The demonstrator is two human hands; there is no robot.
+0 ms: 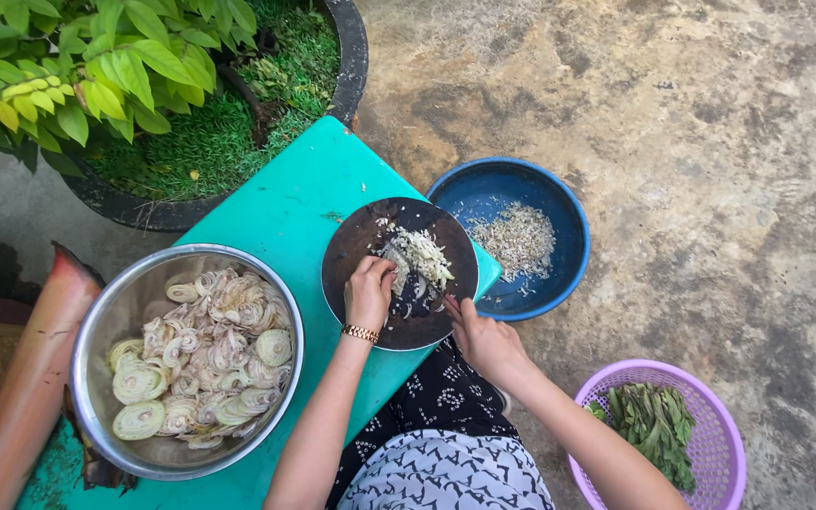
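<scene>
1. Resting on a teal table (276,212) over concrete ground, the round dark board (356,247) overhangs the table's edge.
2. Left hand (370,293) presses curled fingers onto the chopped shreds (419,257); right hand (484,338) grips a knife, hidden.
3. Open concrete lies to the right.

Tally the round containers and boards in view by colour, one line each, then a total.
Silver: 1, the metal bowl of sliced rounds
Blue: 1, the basin
Purple: 1, the basket of greens
Black: 2, the chopping board and the plant pot
Total: 5
</scene>
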